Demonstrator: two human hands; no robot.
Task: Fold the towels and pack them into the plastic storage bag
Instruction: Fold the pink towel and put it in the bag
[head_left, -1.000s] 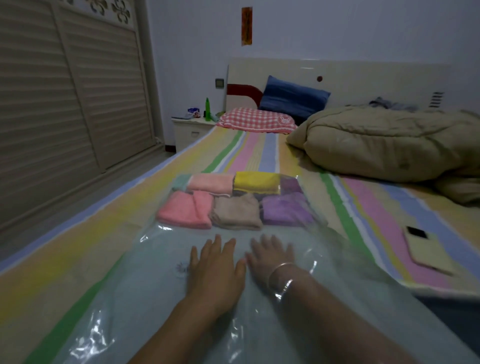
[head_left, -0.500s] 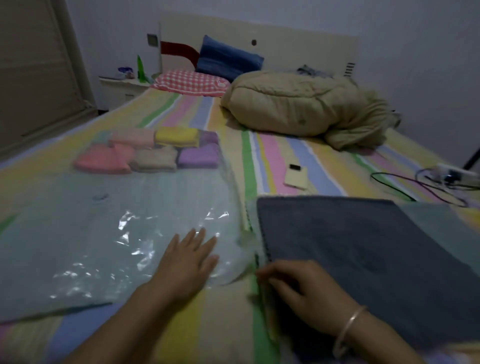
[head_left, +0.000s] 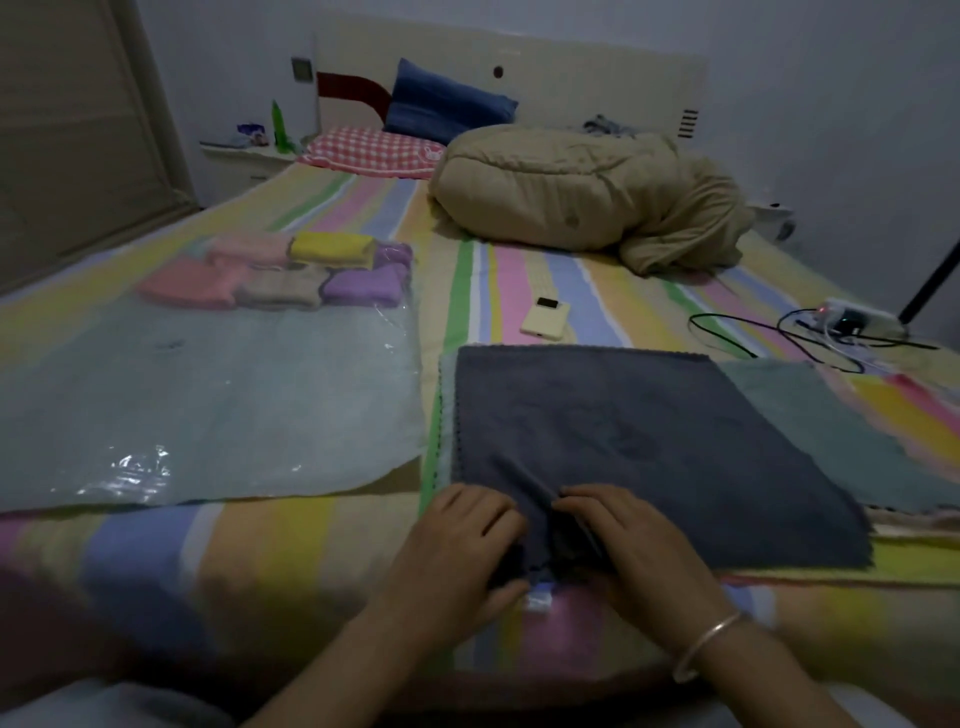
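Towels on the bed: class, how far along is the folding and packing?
Done: several folded towels sit inside the plastic storage bag. In hand: the left grip and right grip pinch the near edge of the dark blue towel. Left: fold and pack it, then the teal towel beneath.

Dark grey towel (head_left: 649, 441) on pastel rainbow-striped sheet (head_left: 260, 551); pillow (head_left: 371, 150) red-and-white checked.

Open bedsheet strip (head_left: 436, 322) between storage bag (head_left: 208, 405) and grey towel (head_left: 649, 426), phone (head_left: 545, 319), possibly cables (head_left: 769, 340), beyond
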